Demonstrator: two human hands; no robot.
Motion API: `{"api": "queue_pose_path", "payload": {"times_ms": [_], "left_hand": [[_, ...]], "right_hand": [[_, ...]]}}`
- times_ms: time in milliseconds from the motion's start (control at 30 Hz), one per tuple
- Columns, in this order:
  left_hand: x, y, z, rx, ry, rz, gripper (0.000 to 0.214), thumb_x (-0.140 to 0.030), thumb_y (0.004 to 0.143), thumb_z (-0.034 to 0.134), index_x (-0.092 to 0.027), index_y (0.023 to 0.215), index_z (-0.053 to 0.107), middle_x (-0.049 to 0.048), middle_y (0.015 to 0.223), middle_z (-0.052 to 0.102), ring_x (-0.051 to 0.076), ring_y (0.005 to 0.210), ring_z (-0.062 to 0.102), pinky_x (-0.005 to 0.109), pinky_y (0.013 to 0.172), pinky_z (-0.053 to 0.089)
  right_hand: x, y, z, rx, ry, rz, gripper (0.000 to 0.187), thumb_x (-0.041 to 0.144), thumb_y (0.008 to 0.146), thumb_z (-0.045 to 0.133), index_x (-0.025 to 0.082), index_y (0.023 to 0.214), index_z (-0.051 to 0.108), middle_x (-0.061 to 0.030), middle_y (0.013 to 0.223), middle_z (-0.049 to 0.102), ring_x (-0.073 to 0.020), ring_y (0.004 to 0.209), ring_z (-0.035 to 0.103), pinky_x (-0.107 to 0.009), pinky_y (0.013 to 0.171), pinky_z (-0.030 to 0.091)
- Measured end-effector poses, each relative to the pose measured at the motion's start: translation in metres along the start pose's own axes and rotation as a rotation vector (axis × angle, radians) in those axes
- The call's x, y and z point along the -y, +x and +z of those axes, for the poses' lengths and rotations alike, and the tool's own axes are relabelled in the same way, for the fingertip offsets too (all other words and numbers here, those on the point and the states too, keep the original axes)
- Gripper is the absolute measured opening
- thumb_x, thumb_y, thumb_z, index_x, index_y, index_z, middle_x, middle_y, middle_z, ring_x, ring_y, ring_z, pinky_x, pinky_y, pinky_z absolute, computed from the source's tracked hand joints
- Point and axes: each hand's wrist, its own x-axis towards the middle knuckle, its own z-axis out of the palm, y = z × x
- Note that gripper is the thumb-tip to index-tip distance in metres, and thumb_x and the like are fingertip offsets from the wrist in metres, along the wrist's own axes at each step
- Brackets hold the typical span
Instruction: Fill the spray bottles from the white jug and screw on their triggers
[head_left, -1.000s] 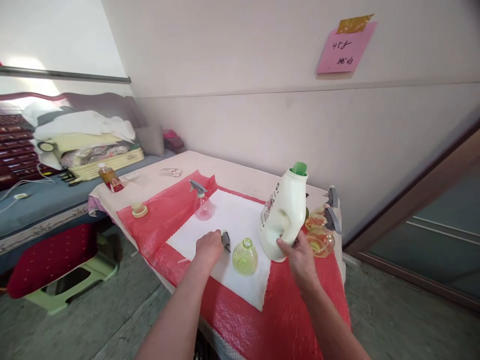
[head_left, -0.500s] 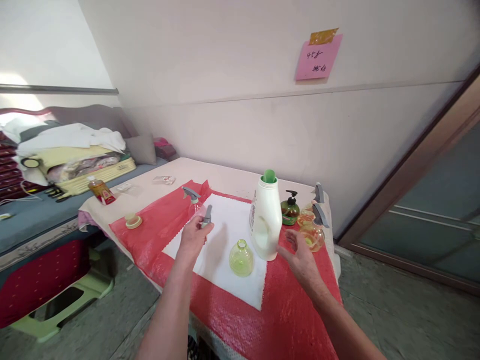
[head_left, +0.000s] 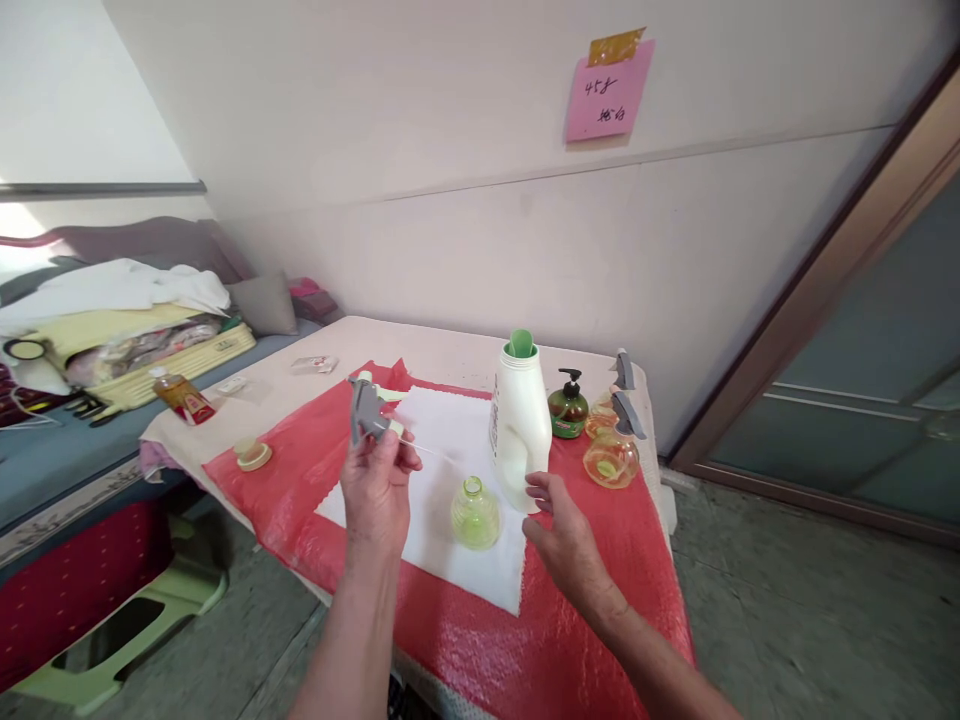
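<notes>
1. Currently, the left hand (head_left: 377, 492) grips a grey spray head (head_left: 367, 410), its thin tube (head_left: 429, 450) pointing toward the green bottle (head_left: 475, 520), upright on white cloth (head_left: 442, 568)
2. That tube might catch the bottle's rim, tipping it
3. The right hand (head_left: 564, 540), open beside the white jug (head_left: 523, 415), could knock it

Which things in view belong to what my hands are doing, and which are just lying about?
Probably in use: gray spray head in your left hand; open green bottle; white jug by your right hand; white sheet.

Apparently lying about: pump bottle; amber bottle; stool.
</notes>
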Motion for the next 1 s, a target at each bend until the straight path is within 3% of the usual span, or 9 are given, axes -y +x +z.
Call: {"api": "queue_pose_path", "payload": {"times_ms": [233,400,500,600,767,1000], "left_hand": [[0.024,-0.016,0.004,0.222,0.332,-0.182,0.028,-0.034,0.074,0.073,-0.021,0.097,0.063,-0.0008,0.082,0.063,0.01,0.062,0.056,0.026,0.064,0.047],[0.039,-0.014,0.0,0.324,0.505,-0.265,0.022,-0.034,0.076,0.07,-0.021,0.094,0.066,0.0001,0.086,0.066,0.014,0.082,0.06,0.025,0.077,0.043],[0.044,-0.01,-0.003,0.267,0.395,-0.323,0.028,-0.034,0.075,0.071,-0.022,0.101,0.067,0.0023,0.097,0.068,0.018,0.102,0.06,0.029,0.092,0.04],[0.043,-0.008,-0.004,0.208,0.22,-0.401,0.032,-0.035,0.072,0.074,-0.022,0.101,0.069,0.0048,0.104,0.068,0.022,0.11,0.058,0.033,0.094,0.041],[0.037,-0.012,0.002,0.211,0.069,-0.483,0.029,-0.032,0.071,0.077,-0.022,0.097,0.07,0.0063,0.107,0.067,0.022,0.11,0.058,0.032,0.089,0.045],[0.039,-0.019,0.013,0.246,0.009,-0.499,0.027,-0.032,0.072,0.076,-0.022,0.097,0.07,0.0053,0.104,0.068,0.02,0.102,0.062,0.033,0.088,0.047]], "right_hand": [[-0.021,-0.003,0.046,0.199,0.019,0.033,0.081,0.019,0.059,0.067,0.019,0.134,0.036,-0.0122,0.135,0.046,-0.0277,0.128,0.043,-0.046,0.108,0.035],[-0.022,-0.001,0.066,0.266,0.023,0.041,0.077,0.018,0.06,0.072,0.02,0.129,0.039,-0.0081,0.123,0.053,-0.0264,0.115,0.052,-0.044,0.1,0.042],[-0.014,0.0,0.061,0.217,0.012,0.023,0.073,0.019,0.061,0.073,0.02,0.127,0.041,-0.0077,0.122,0.052,-0.0261,0.112,0.053,-0.042,0.098,0.043],[-0.001,0.0,0.048,0.163,-0.003,-0.033,0.073,0.022,0.063,0.072,0.022,0.129,0.04,-0.0064,0.122,0.051,-0.0248,0.112,0.052,-0.039,0.097,0.043],[0.014,-0.002,0.025,0.117,-0.042,-0.023,0.071,0.027,0.066,0.07,0.021,0.129,0.038,-0.0068,0.118,0.053,-0.0252,0.108,0.054,-0.038,0.093,0.045],[0.026,-0.005,0.003,0.078,-0.078,-0.125,0.062,0.027,0.067,0.068,0.024,0.125,0.044,-0.0065,0.117,0.052,-0.0257,0.108,0.054,-0.039,0.092,0.046]]}}
